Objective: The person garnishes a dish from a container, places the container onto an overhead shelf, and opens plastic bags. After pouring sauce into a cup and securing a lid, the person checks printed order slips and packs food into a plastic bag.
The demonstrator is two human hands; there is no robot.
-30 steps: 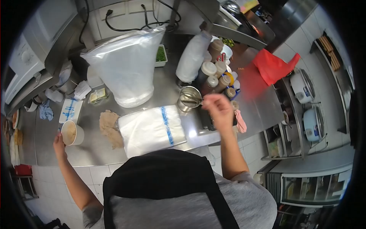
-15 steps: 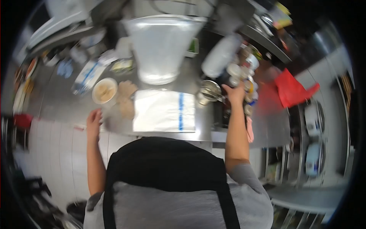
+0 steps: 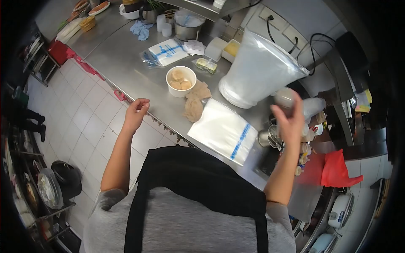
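Our left hand (image 3: 136,116) hangs at the counter's near edge, fingers loosely bent and partly apart, while the white tub (image 3: 181,90) of pale slices stands ahead and to its right, well apart from it. Our right hand (image 3: 292,122) holds a blurred, round-topped shaker (image 3: 284,98) between thumb and fingers; between our hands lie a crumpled brown cloth (image 3: 195,107) and white plastic bags (image 3: 223,130).
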